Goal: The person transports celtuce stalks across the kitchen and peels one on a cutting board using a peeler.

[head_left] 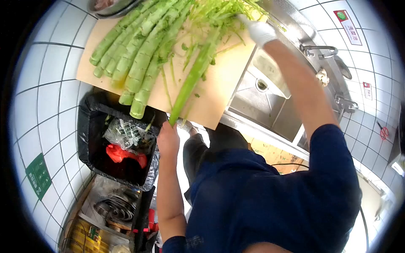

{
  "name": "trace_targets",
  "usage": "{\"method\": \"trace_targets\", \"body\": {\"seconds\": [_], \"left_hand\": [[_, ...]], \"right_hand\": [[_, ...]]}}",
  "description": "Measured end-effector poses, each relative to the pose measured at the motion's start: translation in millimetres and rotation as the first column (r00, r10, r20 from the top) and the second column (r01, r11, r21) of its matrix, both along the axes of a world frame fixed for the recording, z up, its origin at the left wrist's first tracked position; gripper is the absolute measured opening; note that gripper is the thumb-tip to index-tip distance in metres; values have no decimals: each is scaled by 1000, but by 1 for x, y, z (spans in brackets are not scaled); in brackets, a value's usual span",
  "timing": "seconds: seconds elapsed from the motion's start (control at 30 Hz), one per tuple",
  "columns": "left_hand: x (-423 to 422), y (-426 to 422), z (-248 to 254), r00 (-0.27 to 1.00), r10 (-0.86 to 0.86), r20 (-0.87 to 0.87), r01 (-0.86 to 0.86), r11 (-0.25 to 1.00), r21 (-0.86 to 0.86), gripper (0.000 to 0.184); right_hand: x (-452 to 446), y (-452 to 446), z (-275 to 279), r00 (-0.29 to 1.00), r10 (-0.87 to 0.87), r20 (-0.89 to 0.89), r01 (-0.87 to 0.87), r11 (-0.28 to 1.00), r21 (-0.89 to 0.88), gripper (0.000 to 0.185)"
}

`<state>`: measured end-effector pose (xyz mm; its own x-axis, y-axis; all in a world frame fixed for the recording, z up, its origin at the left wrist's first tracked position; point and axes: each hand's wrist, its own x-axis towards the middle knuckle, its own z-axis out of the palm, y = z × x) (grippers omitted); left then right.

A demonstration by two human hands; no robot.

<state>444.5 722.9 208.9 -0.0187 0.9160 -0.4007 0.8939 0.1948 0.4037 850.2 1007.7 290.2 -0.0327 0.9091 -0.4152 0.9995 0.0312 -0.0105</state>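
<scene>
My left hand (168, 139) is closed round the lower end of a bright green celtuce stalk (190, 87), at the front edge of the board. This stalk lies slanted across the board, its top reaching towards the leafy greens. Over by those celtuce leaves (215, 14), at the far right of the board, is my right hand (258, 31) in a white glove. Motion smears its fingers, so I cannot make out whether it holds anything. Several thicker, pale green celtuce stalks (145, 55) lie side by side on the left, their cut ends overhanging the front edge.
The tan board (230, 78) carries loose leaf scraps. A steel sink (257, 103) with taps (322, 51) adjoins it on the right. Below its left front stands a black-lined bin (90, 139) containing a red bag (126, 155). A metal bowl (110, 9) sits at the back left.
</scene>
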Motion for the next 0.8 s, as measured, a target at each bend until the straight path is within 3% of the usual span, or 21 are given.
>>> {"method": "trace_targets", "body": {"seconds": [0.03, 0.07, 0.1, 0.17, 0.23, 0.27, 0.3, 0.37, 0.4, 0.43, 0.5, 0.63, 0.67, 0.8], "left_hand": [[-4, 5, -1, 1000, -16, -16, 16, 1000, 17, 30], [-4, 2, -5, 1000, -9, -29, 10, 999, 33, 31], [-2, -4, -8, 999, -5, -40, 6, 1000, 30, 32], [-6, -7, -4, 999, -16, 39, 17, 1000, -26, 32], [-7, 3, -3, 992, 17, 127, -7, 997, -75, 32], [-12, 4, -5, 985, 11, 173, 6, 995, -95, 33], [-15, 5, -8, 950, 58, 308, -18, 991, -133, 32], [-24, 5, -21, 824, 159, 543, -47, 976, -214, 28], [-26, 8, -23, 709, 344, 616, -89, 910, -406, 26], [-28, 11, -25, 580, 536, 613, -123, 802, -585, 23], [-28, 12, -14, 402, 688, 604, -98, 688, -719, 21], [-23, 14, -5, 633, 517, 576, -110, 797, -594, 27], [-24, 11, -13, 616, 506, 604, -106, 813, -573, 28], [-24, 10, -26, 599, 480, 640, -99, 838, -536, 28]], "right_hand": [[17, 10, 9, 992, 45, 117, -51, 998, 45, 64], [47, 25, -28, 967, 168, 191, -208, 955, 213, 60], [34, 14, -24, 976, 217, 16, -203, 884, 422, 63], [-7, -12, -16, 990, 117, -80, -92, 961, 261, 62], [-34, -45, -19, 971, 238, -8, -226, 932, 283, 63], [-41, -62, -39, 946, 309, -99, -242, 875, 419, 62], [-53, -77, -38, 936, 312, -162, -229, 891, 393, 62], [-83, -113, -34, 907, 302, -293, -198, 921, 336, 62], [-94, -125, -35, 906, 315, -282, -232, 928, 290, 62], [-103, -136, -36, 906, 328, -268, -266, 932, 245, 61], [-114, -144, -43, 899, 340, -276, -282, 932, 229, 63], [-128, -152, -51, 896, 311, -316, -223, 932, 285, 65], [-133, -155, -51, 900, 302, -314, -215, 934, 285, 64], [-166, -202, -31, 764, 487, -423, -501, 861, 86, 72]]}}
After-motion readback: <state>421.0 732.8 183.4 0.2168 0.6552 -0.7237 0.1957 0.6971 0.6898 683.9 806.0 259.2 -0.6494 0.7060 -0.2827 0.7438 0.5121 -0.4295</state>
